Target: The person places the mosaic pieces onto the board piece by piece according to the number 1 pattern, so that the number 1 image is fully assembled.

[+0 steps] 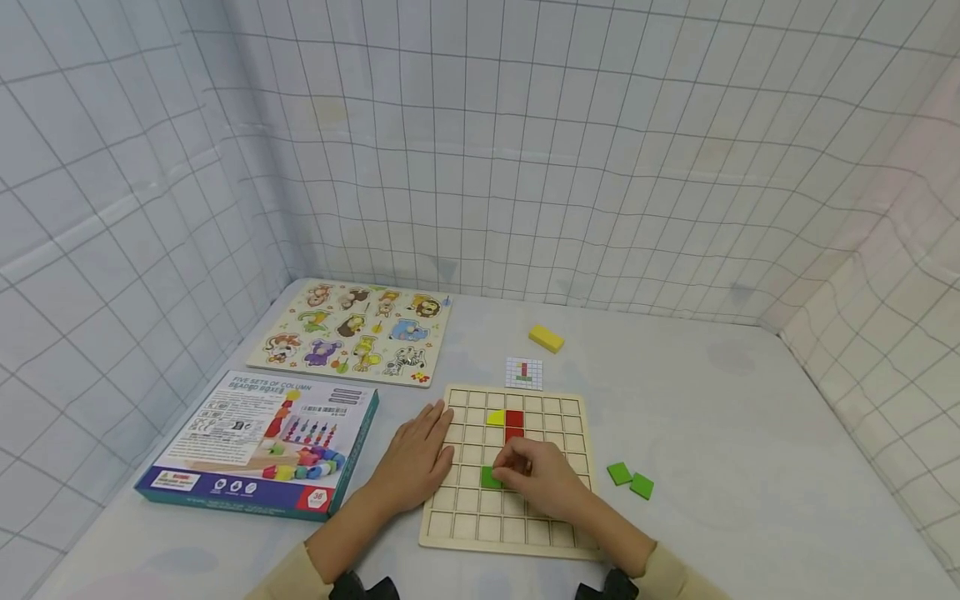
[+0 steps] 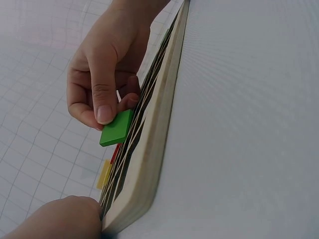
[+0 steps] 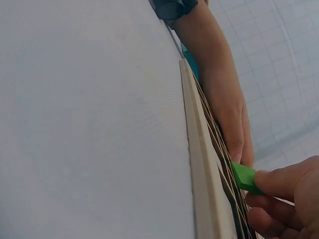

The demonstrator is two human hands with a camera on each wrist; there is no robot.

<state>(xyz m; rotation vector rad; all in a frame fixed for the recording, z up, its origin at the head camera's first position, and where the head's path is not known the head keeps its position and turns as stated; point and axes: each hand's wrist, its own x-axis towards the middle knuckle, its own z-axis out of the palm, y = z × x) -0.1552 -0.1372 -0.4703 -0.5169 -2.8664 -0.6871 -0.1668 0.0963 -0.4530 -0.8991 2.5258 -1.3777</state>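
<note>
One green tile (image 2: 115,129), pinched by right hand (image 1: 542,477), was seemingly mid-placing, needing alignment; left hand (image 1: 414,457) lay flat at the board (image 1: 489,527).

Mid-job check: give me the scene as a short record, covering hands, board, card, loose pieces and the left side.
Left hand: resting at the left edge of the board
Right hand: pinching a green tile at the board
On board: yellow piece, red pieces
Card: just beyond the far edge
Loose: two green tiles at right, yellow block past card
Left side: box, animal puzzle behind it
</note>
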